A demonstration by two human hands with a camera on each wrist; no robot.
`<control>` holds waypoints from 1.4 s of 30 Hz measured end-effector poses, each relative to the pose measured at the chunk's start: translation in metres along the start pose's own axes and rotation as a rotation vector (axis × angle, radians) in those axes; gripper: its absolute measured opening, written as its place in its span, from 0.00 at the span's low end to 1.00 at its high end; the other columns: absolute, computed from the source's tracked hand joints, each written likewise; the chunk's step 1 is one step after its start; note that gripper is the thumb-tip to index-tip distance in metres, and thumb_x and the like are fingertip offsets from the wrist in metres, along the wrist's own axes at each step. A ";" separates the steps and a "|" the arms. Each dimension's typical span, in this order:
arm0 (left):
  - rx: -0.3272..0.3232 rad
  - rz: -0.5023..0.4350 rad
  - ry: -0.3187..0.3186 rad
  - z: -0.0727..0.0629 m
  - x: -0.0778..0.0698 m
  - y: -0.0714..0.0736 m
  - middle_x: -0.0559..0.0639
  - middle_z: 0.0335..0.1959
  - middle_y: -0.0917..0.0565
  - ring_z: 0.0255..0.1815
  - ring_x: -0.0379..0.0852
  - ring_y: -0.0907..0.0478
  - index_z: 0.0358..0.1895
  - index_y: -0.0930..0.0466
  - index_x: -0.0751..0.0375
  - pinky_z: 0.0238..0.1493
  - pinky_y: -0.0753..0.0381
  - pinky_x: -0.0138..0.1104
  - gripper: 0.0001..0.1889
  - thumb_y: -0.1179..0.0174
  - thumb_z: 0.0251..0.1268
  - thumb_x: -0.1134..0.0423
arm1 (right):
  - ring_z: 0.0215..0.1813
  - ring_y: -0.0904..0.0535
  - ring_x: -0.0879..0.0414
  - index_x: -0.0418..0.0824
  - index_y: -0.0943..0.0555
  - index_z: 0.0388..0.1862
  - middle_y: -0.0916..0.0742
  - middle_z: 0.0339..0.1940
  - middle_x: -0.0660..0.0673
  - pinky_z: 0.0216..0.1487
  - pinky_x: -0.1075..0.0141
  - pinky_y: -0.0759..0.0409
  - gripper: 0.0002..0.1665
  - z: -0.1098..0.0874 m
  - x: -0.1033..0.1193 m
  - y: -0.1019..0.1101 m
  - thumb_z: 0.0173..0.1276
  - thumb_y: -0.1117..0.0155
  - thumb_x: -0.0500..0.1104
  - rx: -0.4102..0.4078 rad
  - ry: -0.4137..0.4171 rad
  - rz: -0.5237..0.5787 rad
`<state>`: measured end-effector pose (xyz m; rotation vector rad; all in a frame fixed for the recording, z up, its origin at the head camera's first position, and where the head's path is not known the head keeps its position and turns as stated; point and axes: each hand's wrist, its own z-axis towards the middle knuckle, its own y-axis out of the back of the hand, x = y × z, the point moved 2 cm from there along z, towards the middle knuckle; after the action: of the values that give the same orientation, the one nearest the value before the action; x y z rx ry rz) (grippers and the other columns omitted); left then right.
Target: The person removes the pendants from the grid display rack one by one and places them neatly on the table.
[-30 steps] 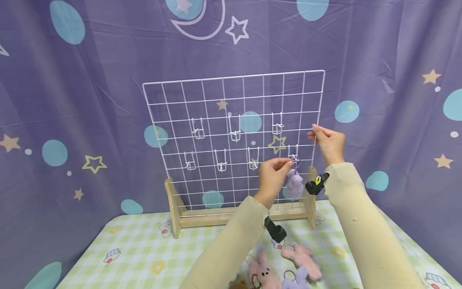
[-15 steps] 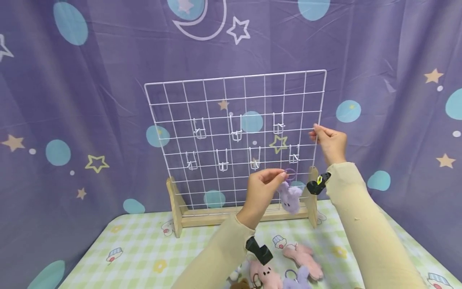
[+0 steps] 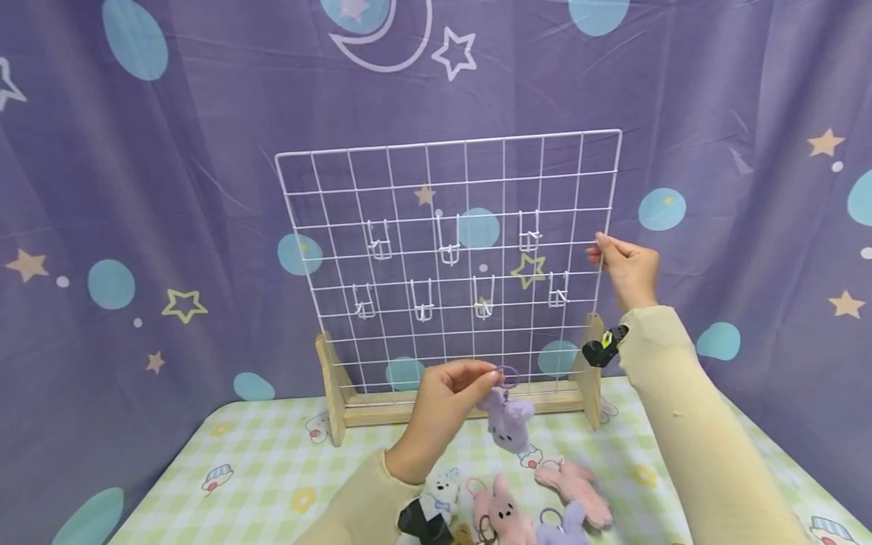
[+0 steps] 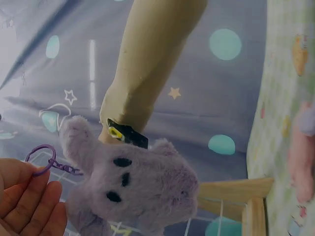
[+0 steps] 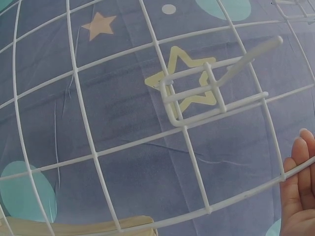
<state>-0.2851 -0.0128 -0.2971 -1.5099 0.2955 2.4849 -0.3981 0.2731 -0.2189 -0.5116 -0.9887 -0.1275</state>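
Note:
My left hand [image 3: 443, 405] pinches the purple ring [image 3: 506, 376] of a lavender plush keychain [image 3: 509, 425], which hangs head down in front of the rack's lower part. In the left wrist view, the plush [image 4: 142, 189] fills the middle, its dark eyes and nose facing the camera, with the ring [image 4: 42, 160] between thumb and fingers. My right hand [image 3: 630, 274] holds the right edge of the white wire grid rack [image 3: 465, 142]. The right wrist view shows these fingers [image 5: 300, 187] at the edge wire, beside a bare white hook [image 5: 212, 88].
Several white hooks [image 3: 450, 253] sit in two rows on the grid, which stands in a wooden base [image 3: 388, 415]. On the checked tablecloth [image 3: 259, 462] lie a pink plush [image 3: 575, 492], a pink bunny plush [image 3: 506, 516], a lavender plush [image 3: 565, 526] and a white plush [image 3: 446, 488].
My left hand has moved down and left with the lavender plush keychain, away from the lower right hook, where its ring was. My right hand stays at the grid's edge.

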 end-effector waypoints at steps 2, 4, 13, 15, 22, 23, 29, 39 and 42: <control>-0.006 0.008 0.024 -0.009 0.002 0.009 0.57 0.36 0.14 0.35 0.38 0.18 0.39 0.17 0.70 0.39 0.20 0.29 0.09 0.37 0.60 0.66 | 0.21 0.19 0.63 0.51 0.16 0.22 0.14 0.16 0.53 0.30 0.76 0.21 0.11 0.000 0.001 0.000 0.62 0.34 0.38 0.001 0.000 0.004; -0.008 0.011 0.042 -0.017 0.005 0.018 0.58 0.36 0.14 0.34 0.38 0.18 0.40 0.18 0.71 0.38 0.20 0.29 0.10 0.37 0.60 0.66 | 0.21 0.19 0.63 0.51 0.16 0.22 0.14 0.16 0.53 0.30 0.75 0.21 0.11 -0.001 0.003 -0.001 0.62 0.34 0.37 0.005 0.004 0.010; 0.043 0.074 0.066 -0.055 0.021 0.054 0.45 0.33 0.14 0.34 0.35 0.19 0.40 0.20 0.76 0.38 0.20 0.27 0.13 0.39 0.61 0.66 | 0.21 0.18 0.63 0.51 0.16 0.22 0.14 0.16 0.53 0.31 0.75 0.21 0.12 -0.003 0.005 -0.001 0.62 0.34 0.37 0.007 -0.003 -0.010; 0.051 0.075 0.081 -0.062 0.023 0.060 0.42 0.32 0.14 0.34 0.34 0.20 0.40 0.21 0.77 0.36 0.21 0.25 0.13 0.39 0.61 0.66 | 0.21 0.18 0.63 0.51 0.16 0.22 0.14 0.16 0.53 0.31 0.75 0.21 0.11 -0.002 0.004 -0.002 0.62 0.34 0.38 0.010 -0.006 -0.006; 0.067 0.098 0.100 -0.084 0.027 0.076 0.50 0.36 0.13 0.36 0.35 0.19 0.42 0.21 0.78 0.40 0.20 0.27 0.13 0.41 0.63 0.66 | 0.21 0.18 0.64 0.50 0.15 0.22 0.14 0.16 0.54 0.30 0.76 0.21 0.10 0.000 -0.002 -0.001 0.62 0.33 0.39 0.011 0.000 -0.018; 0.070 0.106 0.099 -0.087 0.028 0.078 0.49 0.36 0.13 0.36 0.35 0.19 0.42 0.21 0.78 0.40 0.20 0.28 0.13 0.41 0.64 0.66 | 0.21 0.19 0.64 0.50 0.15 0.22 0.14 0.16 0.54 0.30 0.76 0.21 0.10 0.000 -0.002 0.000 0.62 0.33 0.39 0.008 0.004 -0.021; 0.052 0.113 0.177 -0.103 0.026 0.088 0.46 0.36 0.13 0.36 0.36 0.19 0.43 0.21 0.77 0.40 0.20 0.28 0.14 0.41 0.64 0.65 | 0.20 0.19 0.65 0.50 0.15 0.20 0.15 0.16 0.54 0.28 0.77 0.22 0.12 -0.001 0.000 -0.001 0.63 0.34 0.38 0.004 0.022 -0.019; 0.047 0.064 0.146 -0.125 0.030 0.100 0.40 0.31 0.14 0.32 0.34 0.19 0.38 0.23 0.83 0.36 0.20 0.27 0.13 0.41 0.63 0.68 | 0.21 0.18 0.64 0.39 0.13 0.35 0.14 0.17 0.52 0.29 0.76 0.21 0.07 0.011 -0.017 0.007 0.60 0.31 0.40 0.039 0.034 0.024; 0.038 0.063 0.134 -0.129 0.031 0.102 0.41 0.32 0.13 0.31 0.34 0.19 0.38 0.23 0.83 0.34 0.20 0.26 0.13 0.42 0.63 0.69 | 0.24 0.16 0.60 0.33 0.15 0.42 0.12 0.21 0.48 0.29 0.73 0.19 0.20 0.061 -0.068 0.029 0.57 0.28 0.46 0.051 0.099 0.022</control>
<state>-0.2190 -0.1444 -0.3775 -1.6801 0.4169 2.4139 -0.4725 0.3185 -0.2587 -0.4651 -0.8872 -0.1068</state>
